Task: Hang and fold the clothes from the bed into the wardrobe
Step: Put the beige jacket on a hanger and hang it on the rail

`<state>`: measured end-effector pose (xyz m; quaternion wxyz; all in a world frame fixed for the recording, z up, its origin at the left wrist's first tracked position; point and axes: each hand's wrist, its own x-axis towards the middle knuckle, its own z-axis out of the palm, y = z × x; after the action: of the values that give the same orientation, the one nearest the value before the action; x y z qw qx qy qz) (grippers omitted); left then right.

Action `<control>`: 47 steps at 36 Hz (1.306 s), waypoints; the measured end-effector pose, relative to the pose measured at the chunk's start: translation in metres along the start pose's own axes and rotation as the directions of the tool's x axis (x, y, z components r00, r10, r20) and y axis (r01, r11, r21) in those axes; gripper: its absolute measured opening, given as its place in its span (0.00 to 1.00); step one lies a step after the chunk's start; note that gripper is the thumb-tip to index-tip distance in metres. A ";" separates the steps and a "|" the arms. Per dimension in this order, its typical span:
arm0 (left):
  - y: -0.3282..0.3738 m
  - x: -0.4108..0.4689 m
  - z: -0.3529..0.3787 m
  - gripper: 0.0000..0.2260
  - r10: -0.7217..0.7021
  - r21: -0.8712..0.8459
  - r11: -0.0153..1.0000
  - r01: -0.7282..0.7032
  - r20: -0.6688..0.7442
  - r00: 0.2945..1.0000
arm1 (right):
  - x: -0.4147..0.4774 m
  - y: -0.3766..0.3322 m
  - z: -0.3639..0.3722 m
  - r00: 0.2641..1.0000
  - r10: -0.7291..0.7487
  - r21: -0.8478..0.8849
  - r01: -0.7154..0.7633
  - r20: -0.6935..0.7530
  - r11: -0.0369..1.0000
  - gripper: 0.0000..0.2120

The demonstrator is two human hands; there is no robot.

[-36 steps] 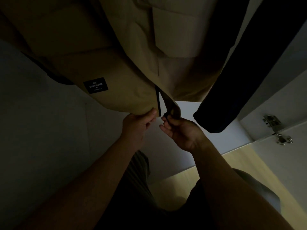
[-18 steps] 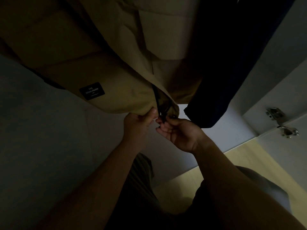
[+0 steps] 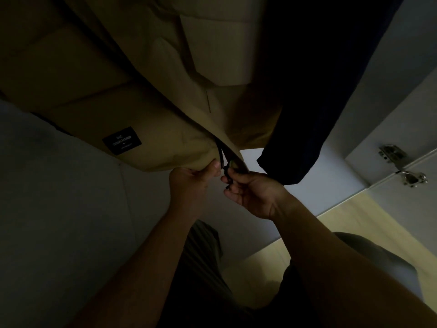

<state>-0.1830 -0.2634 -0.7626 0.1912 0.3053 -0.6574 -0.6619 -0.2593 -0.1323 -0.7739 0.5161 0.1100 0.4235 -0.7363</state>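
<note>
Jacket (image 3: 165, 102): smooth tan cloth, hanging; black zipper (image 3: 222, 157).
Your left hand (image 3: 191, 183): pinches its bottom edge.
Your right hand (image 3: 250, 195): pinches zipper end.

**Floor, hinges and trousers in dim light**

Noted a pale wooden floor (image 3: 350, 223) across the lower right, lit brighter than everything around it. Saw an upper hinge (image 3: 390, 152) and a lower hinge (image 3: 413, 178) of shiny metal at the right edge, near each other. Made out the person's trousers (image 3: 203, 252) at bottom centre, dark and ribbed, greyer where lit further right, over the floor.
</note>
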 end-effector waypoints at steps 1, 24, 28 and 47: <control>0.000 -0.001 0.000 0.02 -0.003 0.000 1.000 0.003 -0.003 1.000 | 0.000 0.000 0.000 1.000 -0.005 0.004 0.005 -0.003 1.000 0.05; 0.000 -0.006 0.010 0.15 -0.088 -0.075 0.994 0.083 -0.061 0.994 | 0.000 0.000 0.002 0.995 -0.086 -0.035 0.084 -0.056 0.996 0.06; -0.005 -0.007 0.010 0.08 -0.050 -0.039 0.998 0.049 -0.036 0.998 | 0.000 0.000 0.003 0.991 -0.106 -0.071 0.100 -0.079 0.992 0.09; -0.006 -0.002 0.008 0.10 -0.066 0.110 0.992 0.062 0.032 0.997 | 0.006 0.006 0.002 0.988 -0.099 -0.003 0.099 -0.116 0.995 0.03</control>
<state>-0.1860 -0.2552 -0.7684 0.1412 0.3242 -0.6856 -0.6363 -0.2562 -0.1383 -0.7786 0.4535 0.1321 0.4568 -0.7538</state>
